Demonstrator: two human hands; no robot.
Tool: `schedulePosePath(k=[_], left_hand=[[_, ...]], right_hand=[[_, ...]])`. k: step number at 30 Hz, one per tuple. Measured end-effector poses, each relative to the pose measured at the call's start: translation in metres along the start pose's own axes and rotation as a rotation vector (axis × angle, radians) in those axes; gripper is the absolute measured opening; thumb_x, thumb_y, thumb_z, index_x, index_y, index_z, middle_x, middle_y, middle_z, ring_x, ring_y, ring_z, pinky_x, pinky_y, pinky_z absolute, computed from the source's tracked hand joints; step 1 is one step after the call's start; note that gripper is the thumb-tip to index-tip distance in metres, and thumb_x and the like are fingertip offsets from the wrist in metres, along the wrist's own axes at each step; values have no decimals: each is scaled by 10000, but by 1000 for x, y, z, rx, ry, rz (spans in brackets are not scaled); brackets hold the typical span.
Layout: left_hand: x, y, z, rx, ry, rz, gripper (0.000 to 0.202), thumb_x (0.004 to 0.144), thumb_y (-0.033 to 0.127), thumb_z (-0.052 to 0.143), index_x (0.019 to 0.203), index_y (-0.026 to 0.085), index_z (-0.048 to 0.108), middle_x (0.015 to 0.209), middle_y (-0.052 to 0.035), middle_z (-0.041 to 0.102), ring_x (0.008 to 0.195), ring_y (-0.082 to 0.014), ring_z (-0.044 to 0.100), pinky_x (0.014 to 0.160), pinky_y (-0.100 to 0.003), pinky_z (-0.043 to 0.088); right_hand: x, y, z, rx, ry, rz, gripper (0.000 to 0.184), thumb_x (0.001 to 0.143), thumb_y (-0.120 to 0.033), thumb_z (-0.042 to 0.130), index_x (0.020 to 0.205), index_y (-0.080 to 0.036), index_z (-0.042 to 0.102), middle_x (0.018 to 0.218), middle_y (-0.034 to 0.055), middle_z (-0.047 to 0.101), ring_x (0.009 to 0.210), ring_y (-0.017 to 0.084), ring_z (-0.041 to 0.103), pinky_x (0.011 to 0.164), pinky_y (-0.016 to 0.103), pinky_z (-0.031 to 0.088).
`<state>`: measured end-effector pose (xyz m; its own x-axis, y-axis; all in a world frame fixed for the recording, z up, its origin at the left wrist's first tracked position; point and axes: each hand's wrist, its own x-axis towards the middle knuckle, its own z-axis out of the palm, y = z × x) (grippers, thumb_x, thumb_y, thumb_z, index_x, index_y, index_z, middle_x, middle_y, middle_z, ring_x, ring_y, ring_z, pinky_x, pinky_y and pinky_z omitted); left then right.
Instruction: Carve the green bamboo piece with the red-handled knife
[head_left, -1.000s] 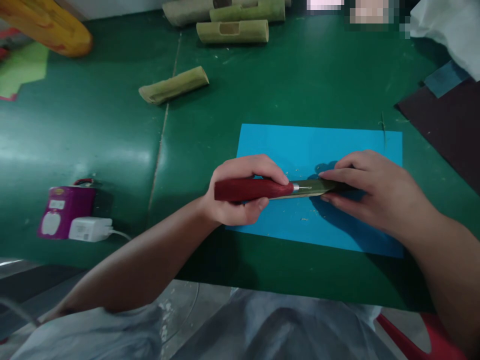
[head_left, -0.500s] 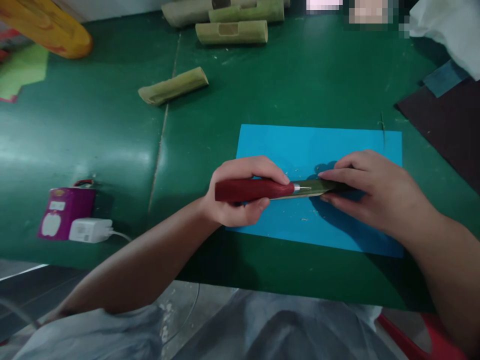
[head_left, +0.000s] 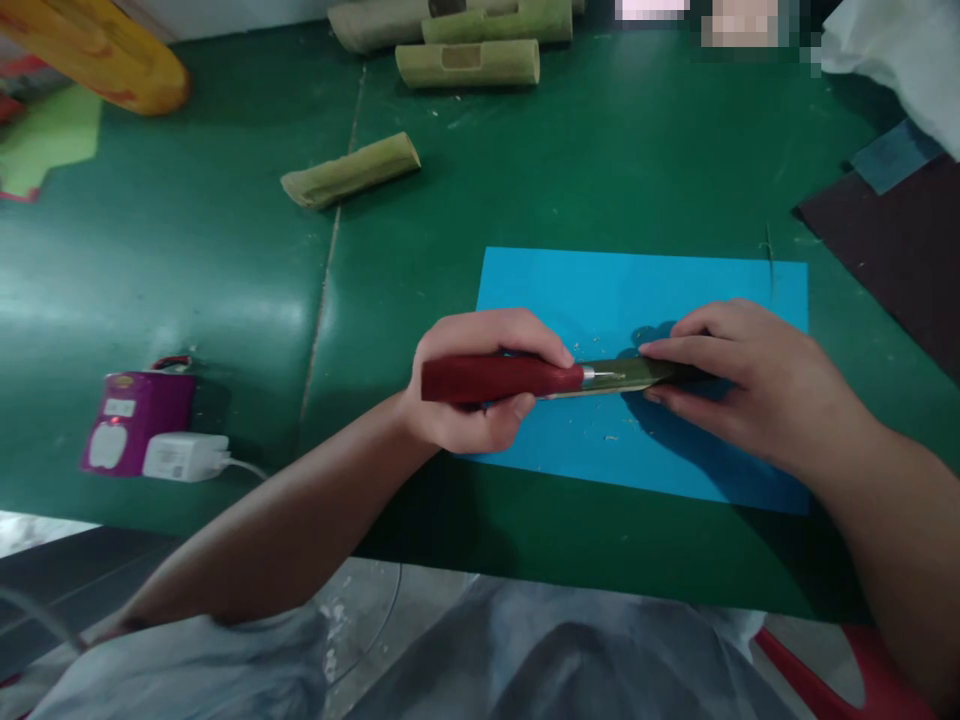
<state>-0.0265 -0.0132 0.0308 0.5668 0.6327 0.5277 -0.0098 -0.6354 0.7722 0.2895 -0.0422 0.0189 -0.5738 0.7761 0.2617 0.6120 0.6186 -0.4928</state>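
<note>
My left hand (head_left: 480, 335) is closed around the red handle of an awl (head_left: 502, 380), which has a silver collar and a thin metal tip. That tip lies over a dark green piece of bamboo (head_left: 637, 374) and points right, toward my other hand. The far end of the bamboo is pinched between the thumb and fingers of my right hand (head_left: 750, 365), and its right part is hidden there. Both hands are above a blue sheet (head_left: 637, 275) with small shavings scattered on it.
One cut bamboo tube (head_left: 352, 172) lies left of the sheet; more bamboo tubes (head_left: 510, 65) sit at the back. At left are a purple box (head_left: 142, 410) and white charger (head_left: 186, 457). Dark cloth (head_left: 877, 250) lies right on the green table (head_left: 225, 270).
My left hand and the awl have shifted slightly left along the bamboo. My right hand keeps its hold. The whole view has moved a little.
</note>
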Motion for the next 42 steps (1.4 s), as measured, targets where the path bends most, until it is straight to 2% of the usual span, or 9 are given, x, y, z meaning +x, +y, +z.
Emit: schedulePosePath(k=[4,9,15,20,26,34,42], left_hand=[[0,-3,1,-51,14,34,249,1003,352,775,1207,211,791,962,-64,856,764,-167,806,702,-251,650],[2,-3,2,-22,-7,38,238,996,358,771,1183,214,802,1001,-80,870,837,-187,825,739,-263,663],[1,-2,4,-31,-10,44,232,988,329,769,1184,211,805,965,-79,864,805,-179,810,748,-264,660],[3,-2,3,-51,-21,15,218,984,326,782,1170,215,807,925,-67,855,768,-173,800,717,-258,649],[1,1,-2,5,-24,-69,246,1003,451,772,1122,238,802,882,-55,853,730,-177,805,663,-257,646],[-1,2,-2,66,-9,-24,260,1009,484,759,1144,263,779,961,-67,852,759,-192,802,706,-291,650],[3,3,4,54,-48,-6,231,966,374,859,1162,272,792,975,-49,858,798,-183,801,727,-277,645]], right_hand=[[0,-1,0,14,-30,46,280,1036,-377,758,1298,-304,826,1152,119,793,1007,355,738,725,481,546],[-1,-1,0,15,-25,38,284,1055,-385,735,1309,-285,812,1158,124,793,994,354,735,686,471,528],[-1,-1,0,13,0,14,286,1060,-393,735,1304,-262,805,1142,118,788,964,335,730,692,463,525],[-1,-2,0,22,-19,57,265,1051,-378,732,1295,-305,809,1160,105,791,986,334,733,743,480,547],[0,-2,-1,41,-55,81,278,1045,-390,730,1303,-330,812,1175,113,794,1015,355,734,745,498,565],[0,-1,2,30,-26,62,265,1053,-403,726,1293,-327,810,1169,99,795,1026,337,729,748,460,537],[0,0,3,13,4,30,274,1059,-405,722,1284,-277,812,1140,107,795,974,321,721,730,446,523]])
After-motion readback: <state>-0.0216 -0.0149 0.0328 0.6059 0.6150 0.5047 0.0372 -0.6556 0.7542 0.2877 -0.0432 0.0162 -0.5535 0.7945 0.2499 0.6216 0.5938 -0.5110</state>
